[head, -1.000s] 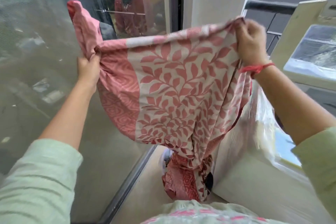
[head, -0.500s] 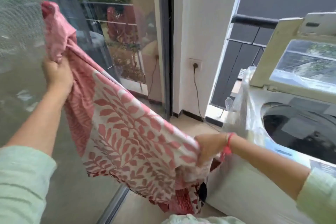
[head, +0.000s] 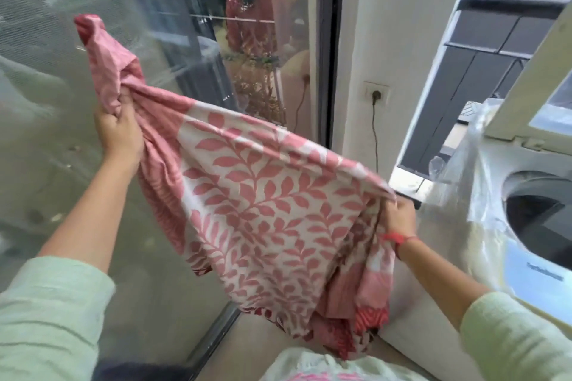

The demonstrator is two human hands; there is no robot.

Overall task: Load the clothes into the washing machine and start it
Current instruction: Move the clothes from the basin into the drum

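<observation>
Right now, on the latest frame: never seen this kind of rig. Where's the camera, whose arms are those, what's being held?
There is no robot here. One wide-angle camera sits on a person's head and looks forward and down, so the two arms in pale green sleeves are the wearer's own.

The left hand grips a bunched corner of a pink and white leaf-print cloth, held high. The right hand, with a red thread at the wrist, pinches the opposite edge lower down. The cloth hangs spread between them, its bottom end trailing towards the floor.

At the right stands a top-loading washing machine with its lid raised and the dark drum opening showing. What is inside is too dark to tell. To the left is a glass door.
</observation>
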